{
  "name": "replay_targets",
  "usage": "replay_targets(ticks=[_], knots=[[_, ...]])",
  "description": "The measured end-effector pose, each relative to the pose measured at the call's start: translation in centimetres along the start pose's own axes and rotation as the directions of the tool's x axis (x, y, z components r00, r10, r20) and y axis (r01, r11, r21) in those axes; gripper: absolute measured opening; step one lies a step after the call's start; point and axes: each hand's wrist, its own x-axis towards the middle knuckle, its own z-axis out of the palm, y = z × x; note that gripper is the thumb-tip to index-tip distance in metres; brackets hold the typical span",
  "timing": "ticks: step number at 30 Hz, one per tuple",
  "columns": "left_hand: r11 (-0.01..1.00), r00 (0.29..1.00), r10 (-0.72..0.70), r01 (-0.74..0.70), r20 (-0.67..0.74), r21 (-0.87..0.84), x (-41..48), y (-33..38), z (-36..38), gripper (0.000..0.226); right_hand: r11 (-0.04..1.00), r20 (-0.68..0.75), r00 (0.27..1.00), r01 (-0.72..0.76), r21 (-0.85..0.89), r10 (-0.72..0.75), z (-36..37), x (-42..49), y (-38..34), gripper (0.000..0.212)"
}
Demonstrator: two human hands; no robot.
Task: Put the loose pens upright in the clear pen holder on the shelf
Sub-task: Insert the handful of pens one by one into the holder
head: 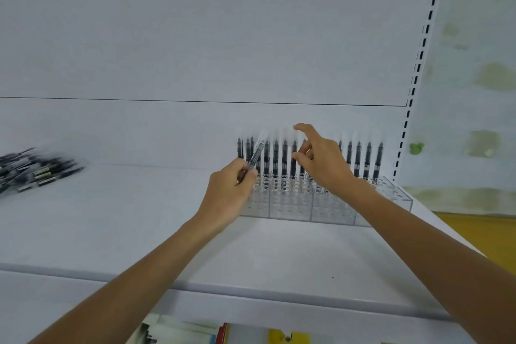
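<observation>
A clear pen holder (290, 204), a long block of round sockets, stands on the white shelf (125, 218) right of centre. A row of black pens (363, 159) with clear caps stands upright along its back edge. One pen (257, 153) leans tilted at the row's left end. Loose pens (33, 169) lie heaped at the left edge.

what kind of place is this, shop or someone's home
Most likely a stationery shop. The white shelf hangs on a slotted upright like retail racking, a clear pen holder displays a row of identical pens, and a pile of loose pens waits nearby.
</observation>
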Motion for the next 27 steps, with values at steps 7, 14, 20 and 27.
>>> replay_targets(ticks=[7, 14, 20, 27], knots=[[0.997, 0.999, 0.044, -0.043, 0.010, -0.066, -0.6, 1.9, 2.1, 0.024, 0.938, 0.000, 0.996, -0.080, 0.337, 0.085, -0.9, -2.0, -2.8, 0.019], [0.992, 0.996, 0.043, -0.032, 0.082, -0.123, -1.6, 3.2, 4.2, 0.015, 0.835, 0.070, 0.987, -0.162, 0.527, 0.147, -1.7, -2.6, -4.1, 0.020], [0.975, 0.973, 0.099, -0.136, 0.207, 0.177, -3.5, 0.9, 3.2, 0.020, 0.774, -0.207, 0.936, -0.096, 0.626, 0.283, -3.9, -1.0, -2.3, 0.049], [0.751, 0.814, 0.046, -0.410, 0.579, 0.517, -3.8, -0.6, 3.2, 0.036, 0.968, -0.333, 0.943, 0.098, 0.231, -0.016, -3.1, -0.1, -0.2, 0.061]])
